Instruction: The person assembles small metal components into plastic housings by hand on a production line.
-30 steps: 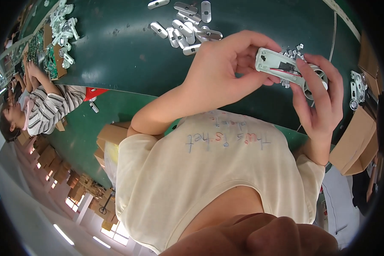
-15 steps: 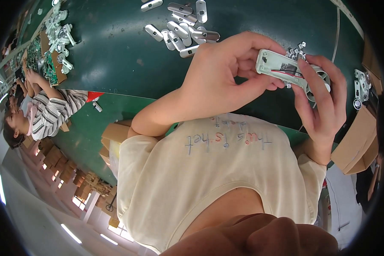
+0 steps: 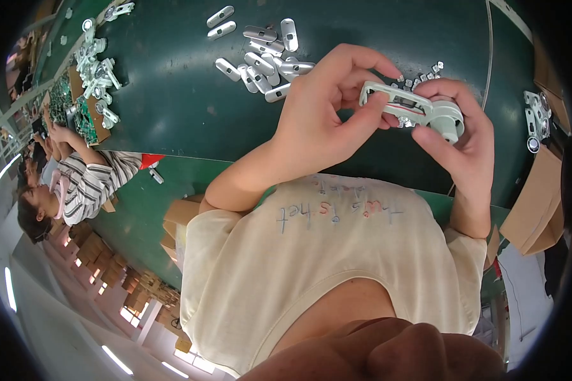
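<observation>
White plastic housing [image 3: 413, 108], one, gripped by left hand [image 3: 327, 111] and right hand [image 3: 467, 149], both closed.

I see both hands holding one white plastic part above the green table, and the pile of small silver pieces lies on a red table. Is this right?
Not quite. The head view shows the left hand and right hand holding the white plastic part, but the pile of small silver pieces lies on the same green table, not a red one.

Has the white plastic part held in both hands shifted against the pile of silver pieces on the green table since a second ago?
Cannot tell. The white plastic part lies about as far right of the pile of silver pieces as before; the slight offset could be head movement.
</observation>
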The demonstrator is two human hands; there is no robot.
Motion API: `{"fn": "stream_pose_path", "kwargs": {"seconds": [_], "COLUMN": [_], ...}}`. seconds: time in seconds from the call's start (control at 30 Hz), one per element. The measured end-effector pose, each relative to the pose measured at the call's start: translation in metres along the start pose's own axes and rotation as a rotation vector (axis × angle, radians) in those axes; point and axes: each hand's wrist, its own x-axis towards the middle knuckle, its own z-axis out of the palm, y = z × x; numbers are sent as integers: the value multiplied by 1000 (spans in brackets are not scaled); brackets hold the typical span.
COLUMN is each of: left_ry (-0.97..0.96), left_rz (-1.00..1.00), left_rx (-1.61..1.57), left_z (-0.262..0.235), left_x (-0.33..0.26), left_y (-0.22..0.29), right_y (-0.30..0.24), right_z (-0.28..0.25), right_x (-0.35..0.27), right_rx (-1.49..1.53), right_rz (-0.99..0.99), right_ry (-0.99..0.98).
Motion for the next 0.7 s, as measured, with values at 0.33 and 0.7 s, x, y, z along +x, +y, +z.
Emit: {"fn": "stream_pose_path", "kwargs": {"seconds": [0.33,0.7], "left_ry": [57,519], "left_rz": [151,110], "left_rx": [21,967], "left_z": [-5,-76], "left_x": [4,17], "left_y": [-15,-30], "right_y": [20,-20], "right_z": [7,-84], "right_x": [18,301], "right_rx": [-222,-458], "right_rz": [-327,-166], "right_ry": [27,352]}}
